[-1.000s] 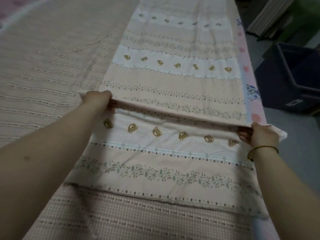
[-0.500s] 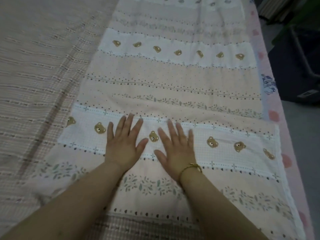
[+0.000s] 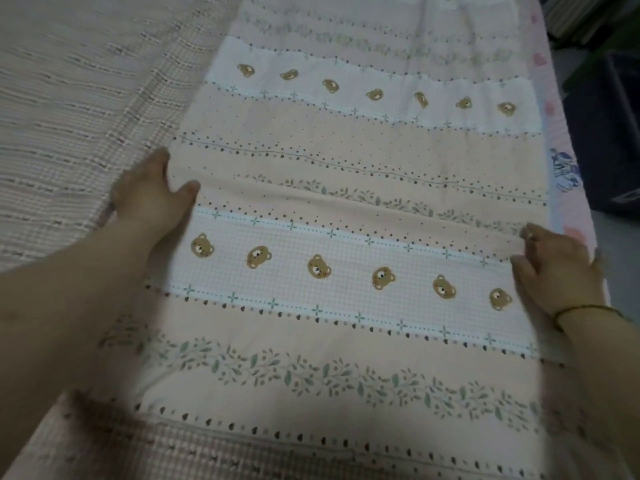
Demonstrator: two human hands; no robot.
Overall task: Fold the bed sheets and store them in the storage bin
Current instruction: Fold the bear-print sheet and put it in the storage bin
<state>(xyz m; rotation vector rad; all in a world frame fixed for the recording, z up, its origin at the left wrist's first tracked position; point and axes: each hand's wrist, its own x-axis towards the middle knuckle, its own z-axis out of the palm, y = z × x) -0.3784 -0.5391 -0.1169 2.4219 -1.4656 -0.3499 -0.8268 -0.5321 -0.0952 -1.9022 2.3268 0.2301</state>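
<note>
A folded bed sheet [image 3: 346, 271], peach and white with rows of brown bear heads and leafy bands, lies flat along the bed. My left hand [image 3: 149, 199] rests at the sheet's left edge, fingers straight and thumb spread onto the cloth. At the right edge my right hand [image 3: 557, 271] lies flat too, a thin bracelet on its wrist. Both hands sit level with the fold line that crosses the sheet. A dark blue storage bin [image 3: 609, 140] stands on the floor beyond the bed's right side, partly cut off by the frame.
A beige woven bed cover [image 3: 76, 98] spreads out to the left of the sheet. A pink mattress cover with hearts [image 3: 554, 109] shows along the bed's right edge. Grey floor [image 3: 620, 251] lies beside it, with stacked items at the top right.
The near end of the sheet was folded over and laid down. My hands then pressed flat at its middle and have slid apart to the left and right edges.
</note>
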